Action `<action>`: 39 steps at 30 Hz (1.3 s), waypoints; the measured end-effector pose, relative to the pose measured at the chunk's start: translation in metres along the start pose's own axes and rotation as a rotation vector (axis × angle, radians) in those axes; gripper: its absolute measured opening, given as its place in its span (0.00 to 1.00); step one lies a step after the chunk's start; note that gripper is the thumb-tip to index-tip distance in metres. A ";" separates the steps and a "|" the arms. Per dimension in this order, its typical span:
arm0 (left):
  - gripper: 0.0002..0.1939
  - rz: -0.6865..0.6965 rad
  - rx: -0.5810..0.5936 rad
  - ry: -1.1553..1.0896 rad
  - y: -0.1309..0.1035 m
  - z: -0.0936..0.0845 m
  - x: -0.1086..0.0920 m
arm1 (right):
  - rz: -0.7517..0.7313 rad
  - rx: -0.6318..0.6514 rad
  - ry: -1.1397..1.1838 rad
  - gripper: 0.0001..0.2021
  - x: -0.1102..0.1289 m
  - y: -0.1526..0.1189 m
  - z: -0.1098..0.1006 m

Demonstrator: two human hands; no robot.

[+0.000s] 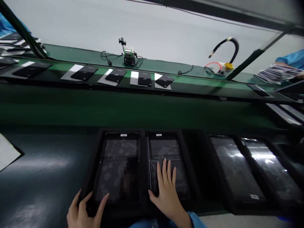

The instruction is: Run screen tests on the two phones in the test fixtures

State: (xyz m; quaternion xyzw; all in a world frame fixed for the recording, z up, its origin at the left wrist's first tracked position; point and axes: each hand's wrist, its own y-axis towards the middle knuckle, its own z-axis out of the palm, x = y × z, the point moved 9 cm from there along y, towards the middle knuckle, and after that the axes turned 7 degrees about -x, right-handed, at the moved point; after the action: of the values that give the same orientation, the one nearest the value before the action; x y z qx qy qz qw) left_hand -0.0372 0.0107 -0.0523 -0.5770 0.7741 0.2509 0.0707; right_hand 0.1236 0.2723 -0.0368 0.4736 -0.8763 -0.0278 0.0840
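There is one view only, from the person's head. It looks forward and down, near to the black tray (142,133), and reaches the green belt (190,80) and white wall (154,28) behind.

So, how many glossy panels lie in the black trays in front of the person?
4. Left panel, touched by the left hand; next panel under the right hand; two more at right and. Others may be out of view.
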 end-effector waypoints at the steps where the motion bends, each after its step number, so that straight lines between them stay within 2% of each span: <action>1: 0.40 -0.025 -0.017 -0.020 -0.001 -0.001 0.001 | 0.026 -0.008 -0.017 0.47 0.002 0.000 0.002; 7: 0.51 -0.202 -0.013 -0.059 0.003 -0.010 -0.007 | 0.077 -0.051 -0.066 0.47 0.004 -0.001 0.002; 12: 0.52 -0.282 -0.014 -0.068 0.003 -0.013 -0.008 | 0.066 -0.037 -0.039 0.46 0.006 0.000 0.007; 19: 0.43 -0.203 -0.047 -0.088 -0.001 -0.011 -0.006 | 0.036 -0.096 -0.035 0.46 0.010 0.001 -0.001; 24: 0.45 -0.169 -0.065 -0.073 0.002 -0.015 -0.012 | 0.033 -0.089 -0.018 0.45 0.010 0.001 -0.001; 34: 0.46 -0.190 -0.056 -0.034 0.000 -0.015 -0.013 | 0.048 -0.079 0.007 0.44 0.009 0.002 0.000; 39: 0.45 -0.124 -0.101 -0.054 0.002 -0.017 -0.015 | 0.045 -0.076 0.011 0.45 0.008 0.000 0.002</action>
State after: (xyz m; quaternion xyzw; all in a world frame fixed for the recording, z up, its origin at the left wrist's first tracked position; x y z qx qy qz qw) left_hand -0.0305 0.0160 -0.0309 -0.6197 0.7211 0.3000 0.0778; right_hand 0.1187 0.2653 -0.0377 0.4504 -0.8846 -0.0567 0.1073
